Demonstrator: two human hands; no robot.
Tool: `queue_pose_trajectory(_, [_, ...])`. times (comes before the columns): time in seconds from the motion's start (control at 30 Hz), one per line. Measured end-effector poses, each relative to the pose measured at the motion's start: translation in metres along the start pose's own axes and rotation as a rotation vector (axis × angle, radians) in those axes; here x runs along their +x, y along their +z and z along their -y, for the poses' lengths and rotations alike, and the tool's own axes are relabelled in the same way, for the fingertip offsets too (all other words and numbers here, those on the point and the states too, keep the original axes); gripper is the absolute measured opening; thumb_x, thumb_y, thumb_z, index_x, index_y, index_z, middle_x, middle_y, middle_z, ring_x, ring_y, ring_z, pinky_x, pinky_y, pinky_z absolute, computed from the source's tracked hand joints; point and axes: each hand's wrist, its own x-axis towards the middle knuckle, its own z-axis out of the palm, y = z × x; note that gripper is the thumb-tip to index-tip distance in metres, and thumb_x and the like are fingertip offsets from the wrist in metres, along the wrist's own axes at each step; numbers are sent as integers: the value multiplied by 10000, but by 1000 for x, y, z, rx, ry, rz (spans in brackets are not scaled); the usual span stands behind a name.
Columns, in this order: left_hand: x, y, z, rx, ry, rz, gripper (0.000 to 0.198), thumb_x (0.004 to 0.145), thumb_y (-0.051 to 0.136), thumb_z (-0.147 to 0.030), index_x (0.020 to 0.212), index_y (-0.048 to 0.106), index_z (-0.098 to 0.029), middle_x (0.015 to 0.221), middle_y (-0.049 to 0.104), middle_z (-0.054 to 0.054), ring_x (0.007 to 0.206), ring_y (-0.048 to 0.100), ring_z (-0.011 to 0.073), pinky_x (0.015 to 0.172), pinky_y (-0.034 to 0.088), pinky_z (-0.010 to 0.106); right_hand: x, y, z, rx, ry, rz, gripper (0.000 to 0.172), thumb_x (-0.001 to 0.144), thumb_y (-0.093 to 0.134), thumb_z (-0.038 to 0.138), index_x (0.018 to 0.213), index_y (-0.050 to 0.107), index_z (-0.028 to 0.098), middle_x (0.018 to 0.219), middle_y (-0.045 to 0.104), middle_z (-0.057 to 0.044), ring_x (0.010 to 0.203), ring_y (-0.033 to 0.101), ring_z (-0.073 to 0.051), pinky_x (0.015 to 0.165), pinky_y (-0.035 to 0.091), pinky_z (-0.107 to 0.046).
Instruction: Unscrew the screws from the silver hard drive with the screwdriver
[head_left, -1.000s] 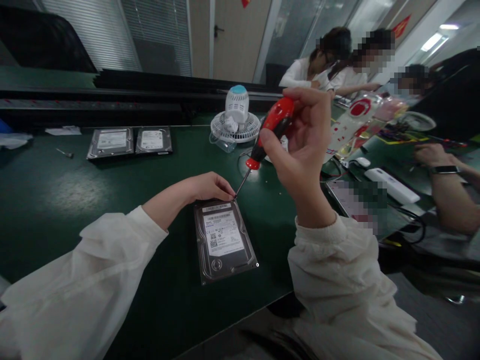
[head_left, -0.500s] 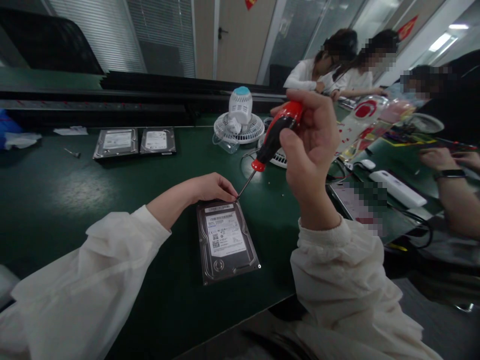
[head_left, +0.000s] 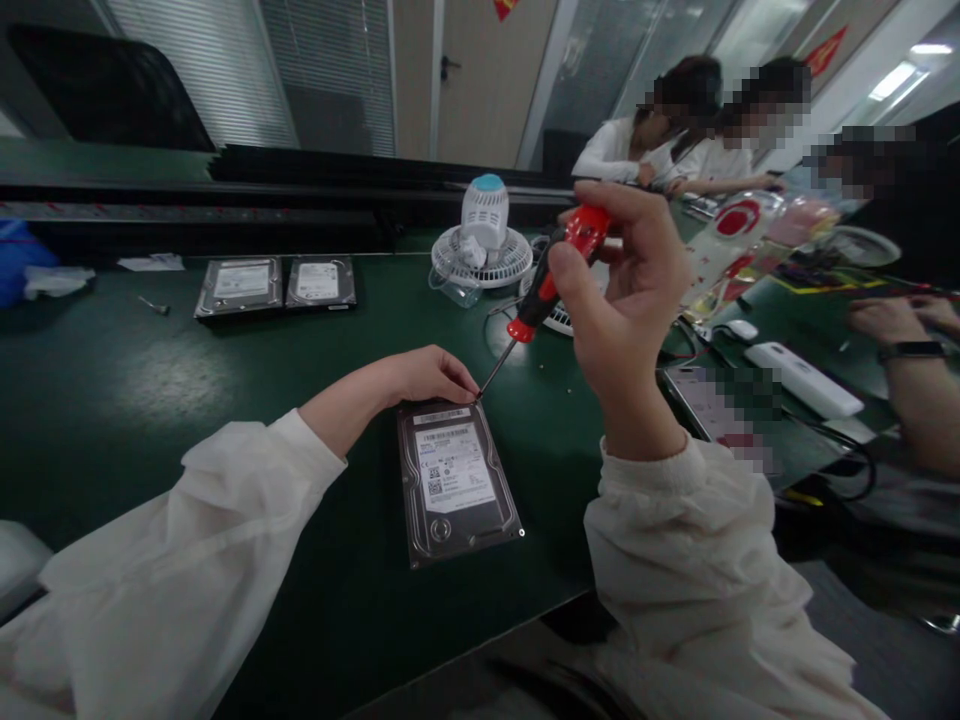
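A hard drive [head_left: 456,470] with a white label lies flat on the green table [head_left: 315,560]. My right hand [head_left: 630,270] grips a red and black screwdriver [head_left: 534,297], tilted, its tip down at the drive's far right corner. At the far edge of the drive is my left hand [head_left: 435,375], thumb and fingers pinched together beside the screwdriver tip. What those fingertips hold, if anything, is too small to make out.
Two more hard drives [head_left: 240,284] [head_left: 321,281] lie at the back left. Behind the screwdriver stands a white fan [head_left: 484,215]. A phone [head_left: 705,405] and a white power strip [head_left: 804,380] are on the right. Other people sit at the right and back.
The fingers of my right hand have shifted on the screwdriver handle, which has turned a little. The tip stays at the corner, and my left hand keeps its place on the drive.
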Motion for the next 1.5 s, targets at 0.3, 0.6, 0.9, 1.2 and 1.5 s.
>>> queue_pose_trajectory(0.3, [-2,-1,-3,18,0,2,98,725,795,-253,822,808,-240,812,772,-10,801,678,185,791,510,330,-1,-1,1,80,45,7,408,939,568,297,1322,701,338,1204,751,-28,1050,693,-215,839,577,-370])
queue_pose_trajectory(0.6, [-2,-2,-2,25,2,13,130,727,801,-284,853,812,-252,851,783,1,846,686,206,827,512,349,1,-1,0,-36,31,-39,335,949,623,517,1247,727,405,1087,722,-29,945,676,-212,738,592,-357])
queue_pose_trajectory(0.9, [-1,-1,0,27,9,5,155,725,806,-303,868,808,-243,868,783,15,840,688,214,825,517,368,0,2,1,84,-4,7,389,926,688,444,1311,686,396,1171,756,8,966,724,-194,773,589,-339])
queue_pose_trajectory(1.2, [-3,-1,-2,21,10,12,119,725,810,-289,835,805,-246,837,779,-3,824,684,194,805,521,332,0,2,1,28,-15,-8,412,894,710,504,1296,706,414,1113,698,-22,1015,656,-231,881,586,-397])
queue_pose_trajectory(1.5, [-3,-1,-3,19,2,8,104,741,793,-277,839,807,-245,840,779,5,835,684,205,830,519,359,-1,5,3,86,-5,1,430,932,649,451,1354,679,375,1180,709,-38,1050,659,-217,900,598,-380])
